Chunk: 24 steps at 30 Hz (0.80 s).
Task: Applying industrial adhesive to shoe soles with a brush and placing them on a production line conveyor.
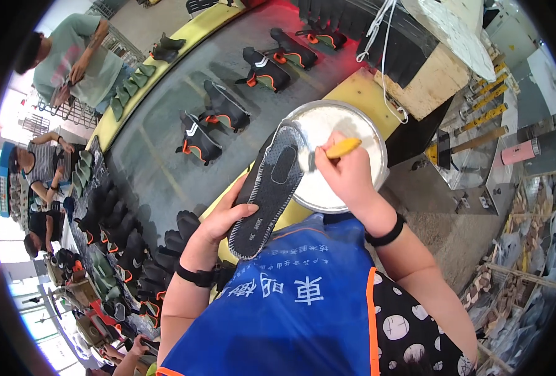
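shoe (266, 194): in the left hand, sole up, in front of the apron (246, 326), broad end overlapping the left rim of the bowl; i judge this lets the brush reach the stitched edge and lets drips fall back.
left hand (224, 218): clamped on the shoe's narrower half, thumb on the sole; i'd say that leaves the broad end free.
right hand (351, 175): closed round the brush, pinched near the bristles, likely for fine control.
brush (345, 147): yellow handle up, bristles beside the shoe's edge.
bowl (386, 156): holds white paste (325, 191), close to both hands, i think for short dips.
belt (165, 182): carries other shoes (268, 69) set apart, presumably for easy pick-up.
hidden from me: the left fingers under the shoe, and most of its upper.
cut off: a co-worker's arm (130, 363), lower left.
hard to make out: whether bristles touch the shoe or hover; how far its pale sheen is paste.
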{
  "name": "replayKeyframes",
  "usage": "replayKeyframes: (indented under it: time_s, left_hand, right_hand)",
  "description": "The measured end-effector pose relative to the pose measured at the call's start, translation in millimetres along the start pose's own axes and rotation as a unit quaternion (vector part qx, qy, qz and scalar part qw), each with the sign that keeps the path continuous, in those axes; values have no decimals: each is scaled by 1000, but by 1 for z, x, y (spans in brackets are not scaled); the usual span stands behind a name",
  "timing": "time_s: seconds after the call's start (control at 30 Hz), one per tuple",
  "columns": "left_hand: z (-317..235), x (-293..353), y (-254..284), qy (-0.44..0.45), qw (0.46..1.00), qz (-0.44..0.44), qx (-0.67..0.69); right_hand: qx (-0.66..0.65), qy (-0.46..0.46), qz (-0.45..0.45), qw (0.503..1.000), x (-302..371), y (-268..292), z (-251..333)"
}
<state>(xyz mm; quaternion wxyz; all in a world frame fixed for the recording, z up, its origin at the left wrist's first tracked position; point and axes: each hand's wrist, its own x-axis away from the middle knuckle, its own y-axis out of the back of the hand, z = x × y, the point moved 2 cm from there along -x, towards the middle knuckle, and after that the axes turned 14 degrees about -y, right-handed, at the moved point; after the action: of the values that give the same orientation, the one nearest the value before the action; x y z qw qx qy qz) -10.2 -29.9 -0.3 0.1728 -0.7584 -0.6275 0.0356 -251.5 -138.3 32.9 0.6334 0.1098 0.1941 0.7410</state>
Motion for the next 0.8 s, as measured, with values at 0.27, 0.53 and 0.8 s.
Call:
replayKeyframes:
  time_s: [0.27, 0.53, 0.8]
  left_hand:
    - [12, 5, 12, -38, 998, -48, -18]
    - [13, 18, 34, -53, 995, -78, -31]
    - [14, 40, 73, -53, 998, -43, -8]
  right_hand:
    - [-44, 23, -39, 998, 8, -15, 5]
    - [-66, -21, 58, 996, 12, -36, 22]
    - [-84, 43, -30, 995, -71, -72, 19]
